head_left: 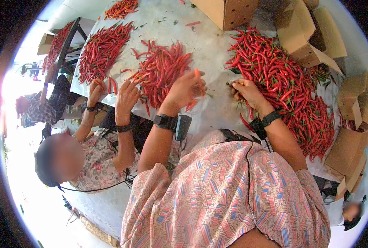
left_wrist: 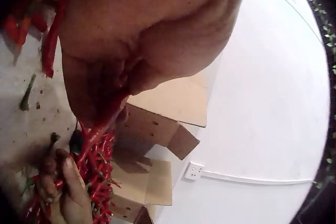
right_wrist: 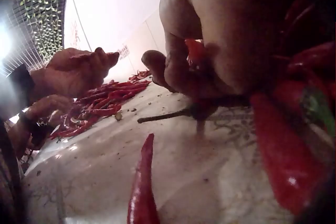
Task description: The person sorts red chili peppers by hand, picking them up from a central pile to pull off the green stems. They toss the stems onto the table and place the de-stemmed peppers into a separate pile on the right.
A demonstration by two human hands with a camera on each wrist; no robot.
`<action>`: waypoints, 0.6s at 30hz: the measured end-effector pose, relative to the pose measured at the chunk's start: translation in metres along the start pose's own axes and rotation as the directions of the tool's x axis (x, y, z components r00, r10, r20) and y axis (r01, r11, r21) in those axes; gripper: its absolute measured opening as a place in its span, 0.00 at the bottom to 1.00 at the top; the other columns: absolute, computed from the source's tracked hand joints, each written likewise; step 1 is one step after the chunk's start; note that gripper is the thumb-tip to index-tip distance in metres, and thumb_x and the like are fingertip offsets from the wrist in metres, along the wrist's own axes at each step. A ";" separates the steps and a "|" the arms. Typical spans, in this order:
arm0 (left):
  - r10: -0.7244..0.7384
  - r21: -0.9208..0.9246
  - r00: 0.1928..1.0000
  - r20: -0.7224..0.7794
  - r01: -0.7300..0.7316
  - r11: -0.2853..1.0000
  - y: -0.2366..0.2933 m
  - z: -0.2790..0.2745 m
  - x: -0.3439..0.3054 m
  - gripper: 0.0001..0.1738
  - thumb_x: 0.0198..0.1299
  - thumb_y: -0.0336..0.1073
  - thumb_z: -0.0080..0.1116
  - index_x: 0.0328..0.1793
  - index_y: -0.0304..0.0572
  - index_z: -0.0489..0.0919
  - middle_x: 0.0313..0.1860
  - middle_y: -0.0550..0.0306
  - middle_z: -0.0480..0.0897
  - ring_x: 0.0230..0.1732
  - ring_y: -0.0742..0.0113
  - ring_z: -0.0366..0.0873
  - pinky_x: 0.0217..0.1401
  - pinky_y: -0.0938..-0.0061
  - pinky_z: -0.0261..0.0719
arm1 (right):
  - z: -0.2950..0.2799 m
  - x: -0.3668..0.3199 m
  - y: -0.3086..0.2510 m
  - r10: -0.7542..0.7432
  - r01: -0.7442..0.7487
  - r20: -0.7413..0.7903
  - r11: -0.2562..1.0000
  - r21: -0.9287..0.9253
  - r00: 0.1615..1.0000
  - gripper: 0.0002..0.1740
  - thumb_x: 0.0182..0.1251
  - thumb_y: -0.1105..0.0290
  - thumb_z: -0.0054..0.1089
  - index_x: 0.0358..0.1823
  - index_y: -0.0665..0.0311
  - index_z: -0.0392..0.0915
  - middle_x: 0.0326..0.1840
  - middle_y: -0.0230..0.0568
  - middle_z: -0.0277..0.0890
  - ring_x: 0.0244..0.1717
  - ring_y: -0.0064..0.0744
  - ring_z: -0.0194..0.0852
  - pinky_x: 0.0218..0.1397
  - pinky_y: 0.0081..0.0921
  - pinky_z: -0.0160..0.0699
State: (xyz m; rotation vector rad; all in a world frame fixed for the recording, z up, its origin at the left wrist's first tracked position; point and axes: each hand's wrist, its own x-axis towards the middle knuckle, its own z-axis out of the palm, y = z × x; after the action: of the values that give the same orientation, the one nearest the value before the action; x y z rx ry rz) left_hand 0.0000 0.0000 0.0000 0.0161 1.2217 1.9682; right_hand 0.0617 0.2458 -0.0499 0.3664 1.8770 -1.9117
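Observation:
My left hand (head_left: 182, 94) holds a red chili pepper (left_wrist: 100, 132) in its curled fingers, above the table near the middle pile of stemless-looking chilies (head_left: 163, 68). Its orange-red end sticks up past the fingers in the head view. Beside the large heap of stemmed chilies (head_left: 275, 74), my right hand (head_left: 249, 96) pinches another chili close over the sheet. That chili's green stem (right_wrist: 165, 117) points out from under the fingers in the right wrist view, and most of its red body is hidden by the hand.
On the left, another person's hands (head_left: 126, 101) work at the same table (head_left: 211, 111), near a further chili pile (head_left: 103, 51). Open cardboard boxes (head_left: 308, 35) stand along the back and right. A loose red chili (right_wrist: 143, 187) lies near my right hand.

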 end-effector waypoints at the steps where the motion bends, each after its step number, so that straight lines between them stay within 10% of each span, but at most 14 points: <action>1: 0.007 -0.044 1.000 0.010 -0.007 0.999 -0.001 -0.001 -0.001 0.18 0.64 0.44 0.46 0.53 0.40 0.68 0.30 0.64 0.72 0.31 0.70 0.71 0.45 0.65 0.74 | 0.000 -0.001 -0.001 0.011 -0.011 0.008 1.000 0.012 1.000 0.10 0.64 0.65 0.48 0.39 0.64 0.71 0.26 0.33 0.73 0.17 0.19 0.67 0.16 0.15 0.60; 11: 0.239 0.103 0.886 -0.398 -0.216 0.971 0.011 -0.025 -0.022 0.12 0.60 0.31 0.44 0.48 0.39 0.73 0.32 0.60 0.77 0.28 0.72 0.74 0.30 0.79 0.72 | 0.000 -0.008 -0.008 0.009 -0.008 -0.014 0.998 0.056 1.000 0.09 0.64 0.65 0.48 0.38 0.63 0.71 0.25 0.31 0.72 0.16 0.17 0.66 0.15 0.15 0.59; 13: 0.520 0.925 0.821 -0.234 0.023 0.379 0.016 -0.011 -0.027 0.13 0.58 0.36 0.48 0.46 0.38 0.76 0.33 0.55 0.79 0.35 0.62 0.77 0.38 0.71 0.74 | 0.002 -0.010 -0.011 0.001 0.000 -0.009 0.998 0.055 1.000 0.09 0.64 0.65 0.48 0.37 0.63 0.71 0.25 0.30 0.72 0.16 0.17 0.66 0.15 0.15 0.59; 15: 0.491 0.942 0.839 -0.233 0.070 0.328 0.011 0.004 -0.029 0.14 0.54 0.42 0.54 0.41 0.41 0.78 0.33 0.51 0.80 0.36 0.57 0.78 0.38 0.65 0.74 | 0.002 -0.010 -0.010 -0.006 0.006 -0.005 0.999 0.053 1.000 0.09 0.64 0.65 0.48 0.37 0.63 0.71 0.25 0.30 0.72 0.16 0.16 0.65 0.15 0.15 0.59; 17: 0.428 0.959 0.881 0.200 -0.087 -0.269 -0.009 -0.009 -0.015 0.15 0.46 0.36 0.59 0.42 0.42 0.78 0.32 0.54 0.80 0.34 0.58 0.78 0.35 0.65 0.75 | -0.001 -0.008 -0.007 -0.021 0.021 0.009 0.999 0.028 1.000 0.09 0.64 0.65 0.48 0.36 0.63 0.72 0.24 0.29 0.71 0.16 0.16 0.65 0.15 0.14 0.58; 18: 0.502 0.951 0.812 0.298 -0.204 -0.234 -0.015 -0.008 -0.010 0.15 0.44 0.36 0.60 0.41 0.45 0.78 0.30 0.52 0.79 0.31 0.54 0.78 0.33 0.62 0.75 | -0.001 -0.008 -0.007 -0.021 0.021 0.008 0.999 0.026 1.000 0.09 0.64 0.65 0.48 0.36 0.63 0.72 0.24 0.29 0.71 0.16 0.16 0.65 0.15 0.14 0.58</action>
State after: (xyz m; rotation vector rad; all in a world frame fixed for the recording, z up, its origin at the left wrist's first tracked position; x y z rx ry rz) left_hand 0.0130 -0.0093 -0.0122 1.1464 2.8984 0.7663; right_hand 0.0654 0.2477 -0.0396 0.3477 1.8595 -1.9502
